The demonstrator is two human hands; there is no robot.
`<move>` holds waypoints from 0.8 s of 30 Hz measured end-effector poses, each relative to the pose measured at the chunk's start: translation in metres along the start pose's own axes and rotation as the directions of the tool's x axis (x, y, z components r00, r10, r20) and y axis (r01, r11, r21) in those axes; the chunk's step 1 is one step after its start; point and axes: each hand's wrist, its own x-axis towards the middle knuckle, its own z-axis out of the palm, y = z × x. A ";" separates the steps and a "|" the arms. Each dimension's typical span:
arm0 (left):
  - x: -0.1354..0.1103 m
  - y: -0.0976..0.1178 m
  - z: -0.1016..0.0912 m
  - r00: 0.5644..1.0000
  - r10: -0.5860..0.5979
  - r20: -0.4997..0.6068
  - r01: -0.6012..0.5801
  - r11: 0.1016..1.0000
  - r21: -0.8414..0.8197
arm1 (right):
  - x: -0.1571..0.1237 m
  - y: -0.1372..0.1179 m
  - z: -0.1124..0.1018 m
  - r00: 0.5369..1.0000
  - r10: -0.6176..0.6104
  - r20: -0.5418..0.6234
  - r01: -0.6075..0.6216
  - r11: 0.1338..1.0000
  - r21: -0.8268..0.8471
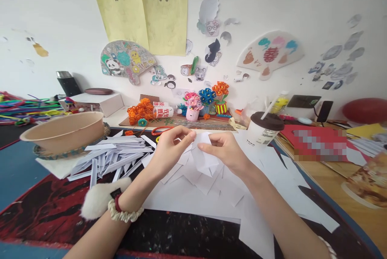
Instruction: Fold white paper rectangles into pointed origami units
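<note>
Between my two hands is a small sheet of white paper (203, 155), held up above the mat with a crease or fold near its lower edge. My left hand (173, 144) pinches its upper left corner between thumb and fingertips. On the other side, my right hand (225, 149) grips the right edge, thumb in front and fingers behind. Loose cut paper pieces (208, 184) lie under both hands on larger white sheets (193, 206). To the left rests a heap of folded paper strips (111, 156). A white fluffy item (101, 200) lies by my left wrist.
A beige basin (63, 132) stands at the left. Behind my hands are orange-handled scissors (161, 130) and pipe-cleaner flowers (207, 97). A lidded drink cup (264, 128) with a straw stands behind my right hand. Red paper (317, 142) lies at the right.
</note>
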 end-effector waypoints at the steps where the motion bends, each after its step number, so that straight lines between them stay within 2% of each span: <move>1: 0.000 -0.001 0.000 1.000 0.020 0.009 -0.020 1.000 0.013 | 0.000 -0.001 0.000 1.000 -0.002 0.004 0.002 1.000 -0.004; 5: 0.000 -0.004 -0.001 0.995 0.092 0.040 -0.096 0.991 0.090 | 0.000 0.000 0.001 1.000 0.011 0.016 -0.011 1.000 -0.018; 9: 0.000 -0.002 0.000 0.993 0.116 0.026 -0.118 0.974 0.194 | 0.000 0.003 0.000 1.000 0.028 -0.004 -0.028 0.999 0.017; 14: -0.003 0.002 0.003 0.983 0.163 0.080 -0.181 0.916 0.358 | 0.001 0.004 0.000 0.999 -0.012 -0.034 0.013 0.999 0.044; 19: -0.002 -0.001 0.003 0.982 0.180 0.050 -0.187 0.942 0.279 | 0.002 0.004 0.000 0.999 -0.001 -0.032 0.003 0.999 0.052; 24: 0.000 -0.006 -0.001 0.987 0.113 0.115 -0.135 0.969 0.205 | 0.001 0.006 0.000 1.000 -0.018 -0.022 0.019 0.999 0.046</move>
